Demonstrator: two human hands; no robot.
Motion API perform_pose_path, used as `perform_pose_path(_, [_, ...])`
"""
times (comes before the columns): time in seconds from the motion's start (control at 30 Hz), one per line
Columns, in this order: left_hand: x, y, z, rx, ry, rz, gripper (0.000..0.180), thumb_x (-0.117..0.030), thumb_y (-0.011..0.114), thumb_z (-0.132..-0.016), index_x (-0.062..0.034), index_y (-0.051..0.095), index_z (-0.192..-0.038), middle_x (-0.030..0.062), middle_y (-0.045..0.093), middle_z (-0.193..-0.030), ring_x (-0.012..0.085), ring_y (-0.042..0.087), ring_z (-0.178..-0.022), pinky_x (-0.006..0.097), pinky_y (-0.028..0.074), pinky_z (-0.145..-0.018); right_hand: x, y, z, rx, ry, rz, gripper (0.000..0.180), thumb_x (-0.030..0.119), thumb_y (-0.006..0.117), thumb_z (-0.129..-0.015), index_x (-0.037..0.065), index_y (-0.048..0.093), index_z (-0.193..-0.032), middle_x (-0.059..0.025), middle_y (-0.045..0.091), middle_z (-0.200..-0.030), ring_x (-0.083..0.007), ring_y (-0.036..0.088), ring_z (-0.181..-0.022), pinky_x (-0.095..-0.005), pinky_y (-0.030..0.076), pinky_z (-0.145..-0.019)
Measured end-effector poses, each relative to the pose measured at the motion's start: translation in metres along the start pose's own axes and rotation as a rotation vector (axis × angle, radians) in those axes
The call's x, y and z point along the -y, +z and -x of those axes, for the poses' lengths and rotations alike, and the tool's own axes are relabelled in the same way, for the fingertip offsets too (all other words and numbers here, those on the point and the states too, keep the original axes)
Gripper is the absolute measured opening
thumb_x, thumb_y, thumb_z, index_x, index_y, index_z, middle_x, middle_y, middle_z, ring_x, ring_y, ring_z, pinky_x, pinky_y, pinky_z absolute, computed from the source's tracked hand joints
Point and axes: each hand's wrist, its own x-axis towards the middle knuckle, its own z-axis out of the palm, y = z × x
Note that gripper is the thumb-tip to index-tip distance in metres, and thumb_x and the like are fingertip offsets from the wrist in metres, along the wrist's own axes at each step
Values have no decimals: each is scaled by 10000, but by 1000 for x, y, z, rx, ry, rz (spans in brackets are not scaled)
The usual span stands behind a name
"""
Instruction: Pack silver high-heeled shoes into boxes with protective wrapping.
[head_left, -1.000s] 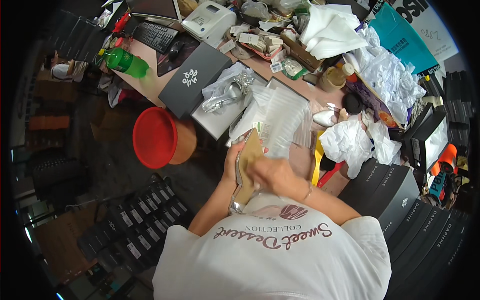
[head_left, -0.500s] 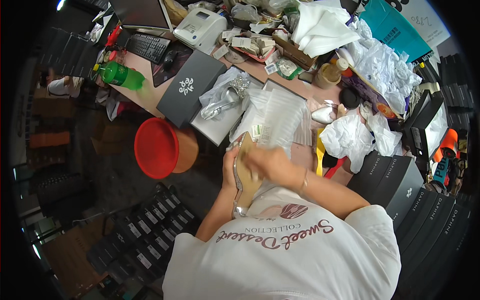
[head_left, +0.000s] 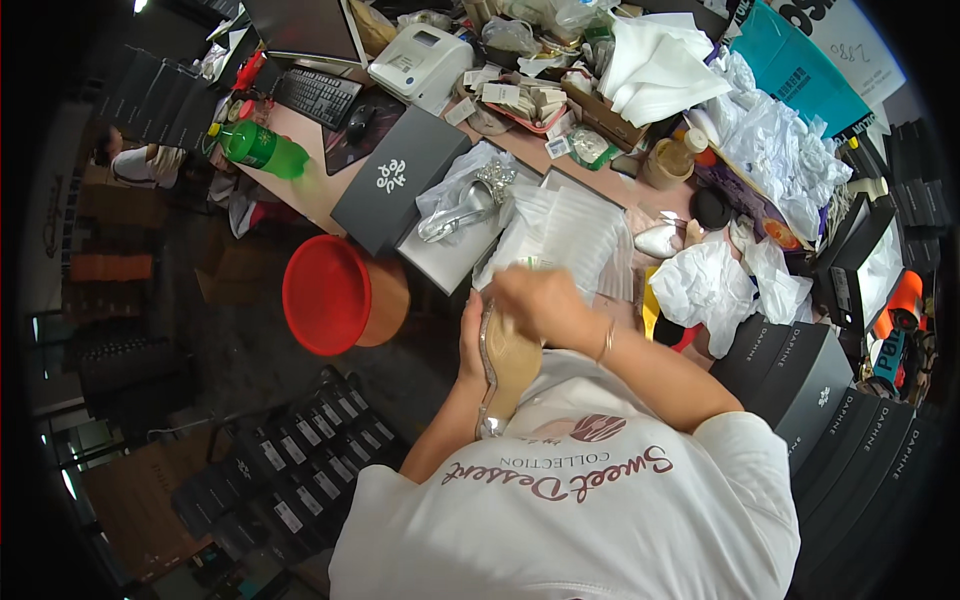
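Holds a tan-soled silver shoe with glittery edging (head_left: 514, 365) before the white cotton shirt (head_left: 570, 500), tan face up. Clasps its left edge with the left hand (head_left: 472, 340), seemingly to brace it and leave that face reachable. Bunches the right hand (head_left: 545, 303) over the upper end; cannot tell whether pinching anything. Beyond, shows another silver shoe (head_left: 455, 222) in a pale-lined cardboard box (head_left: 455, 267), probably cushioned by translucent white wrapping (head_left: 437, 194) against scuffs.
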Motion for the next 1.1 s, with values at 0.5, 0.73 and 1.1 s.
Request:
perform_pose_path(0.5, [7,-2,-4,150,-105,85,550,-438,404,-886,-35,490,-1251,156,571,-1074,303,602,-885,378,536,-696,-33,-21,29,-76,36,-29,132,158,597,-755,115,527,-859,-27,503,-691,-204,587,-581,-328,463,-446])
perform_pose_path(0.73, [10,12,-4,-74,-73,-30,538,-421,409,-880,-42,484,-1255,122,582,-1056,258,592,-948,370,512,-774,-6,-21,43,59,-59,32,157,177,600,-733,114,526,-856,-33,535,-727,-216,609,-612,-348,466,-453])
perform_pose_path(1.1, [7,20,-6,-151,17,-150,529,-415,450,-869,-65,457,-1266,138,567,-1068,287,601,-942,352,536,-738,-19,-9,15,-108,80,22,156,187,603,-755,95,534,-861,-64,576,-699,-244,616,-587,-374,471,-471])
